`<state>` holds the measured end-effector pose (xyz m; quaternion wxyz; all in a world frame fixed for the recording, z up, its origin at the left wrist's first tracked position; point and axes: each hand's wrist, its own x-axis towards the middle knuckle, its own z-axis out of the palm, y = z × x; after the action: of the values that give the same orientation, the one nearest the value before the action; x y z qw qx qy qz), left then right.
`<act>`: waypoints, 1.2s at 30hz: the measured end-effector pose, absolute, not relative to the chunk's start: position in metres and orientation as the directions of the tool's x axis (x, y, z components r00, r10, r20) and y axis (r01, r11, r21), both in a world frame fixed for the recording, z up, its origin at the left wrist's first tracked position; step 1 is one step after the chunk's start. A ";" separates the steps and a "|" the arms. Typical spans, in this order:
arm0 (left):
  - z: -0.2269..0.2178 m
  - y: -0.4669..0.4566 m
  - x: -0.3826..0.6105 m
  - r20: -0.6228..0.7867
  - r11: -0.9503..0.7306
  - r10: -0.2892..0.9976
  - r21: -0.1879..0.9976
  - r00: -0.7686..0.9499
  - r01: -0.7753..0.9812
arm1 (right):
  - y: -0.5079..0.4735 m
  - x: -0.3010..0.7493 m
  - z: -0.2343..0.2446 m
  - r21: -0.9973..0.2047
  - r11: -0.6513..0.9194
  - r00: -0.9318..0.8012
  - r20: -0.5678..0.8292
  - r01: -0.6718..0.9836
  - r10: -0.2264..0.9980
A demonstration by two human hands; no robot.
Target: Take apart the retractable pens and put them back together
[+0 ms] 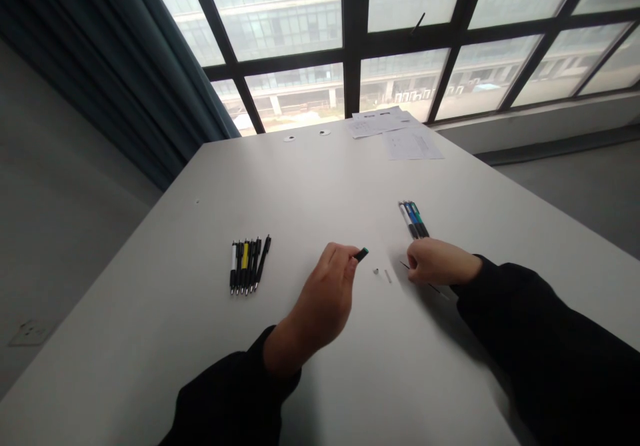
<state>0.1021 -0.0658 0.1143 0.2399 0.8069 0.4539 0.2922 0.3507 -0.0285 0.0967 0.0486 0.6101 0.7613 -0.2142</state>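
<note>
My left hand is closed on a black pen barrel with a green end that pokes out past the fingertips. My right hand rests curled on the white table, pinching a thin dark refill that lies on the surface. Between the two hands lie two tiny loose pen parts. Just beyond my right hand sit three pens with blue and green bodies. To the left of my left hand, several pens lie side by side in a row.
Sheets of paper lie at the table's far edge under the window, with two small round things to their left. A dark curtain hangs at the back left. A wall socket sits low at the left.
</note>
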 end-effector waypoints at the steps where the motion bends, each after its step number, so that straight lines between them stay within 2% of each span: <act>1: 0.118 -0.068 0.101 0.304 -0.501 0.856 0.685 0.418 0.528 | -0.029 0.350 0.103 -0.295 0.171 -0.265 -0.317 0.940 0.911; 3: 0.126 -0.074 0.099 0.348 -0.527 0.834 0.733 0.428 0.430 | -0.034 0.351 0.120 -0.377 0.198 -0.310 -0.265 0.905 0.913; 5: 0.133 -0.079 0.096 0.332 -0.518 0.827 0.761 0.453 0.389 | -0.044 0.352 0.142 -0.501 0.220 -0.358 -0.196 0.837 0.913; 6: 0.136 -0.081 0.095 0.327 -0.516 0.823 0.772 0.465 0.371 | -0.051 0.353 0.152 -0.692 0.201 -0.373 -0.106 0.694 0.922; 7: 0.139 -0.084 0.094 0.329 -0.518 0.817 0.780 0.474 0.352 | -0.058 0.353 0.162 -0.830 0.177 -0.369 -0.038 0.530 0.929; 8: 0.142 -0.086 0.094 0.335 -0.524 0.807 0.785 0.486 0.330 | -0.067 0.353 0.170 -0.907 0.171 -0.340 0.033 0.386 0.940; 11: 0.147 -0.092 0.094 0.349 -0.541 0.773 0.799 0.530 0.263 | -0.090 0.349 0.186 -0.970 0.243 -0.288 0.227 0.023 0.930; 14: 0.151 -0.096 0.097 0.356 -0.553 0.741 0.804 0.569 0.218 | -0.103 0.341 0.192 -0.934 0.332 -0.199 0.352 -0.129 0.914; 19: 0.155 -0.099 0.098 0.359 -0.574 0.697 0.798 0.620 0.182 | -0.109 0.334 0.193 -0.905 0.405 -0.087 0.417 -0.127 0.905; 29: 0.156 -0.100 0.099 0.375 -0.595 0.690 0.781 0.619 0.191 | -0.115 0.333 0.190 -0.887 0.455 -0.149 0.462 -0.079 0.874; 36: 0.154 -0.099 0.100 0.413 -0.621 0.701 0.755 0.581 0.213 | -0.120 0.331 0.194 -0.851 0.522 -0.183 0.504 0.060 0.844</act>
<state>0.0996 -0.0993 0.1537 0.3356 0.8234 0.2776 0.3637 0.3310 -0.1199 0.1937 -0.5459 0.3320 0.6803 -0.3591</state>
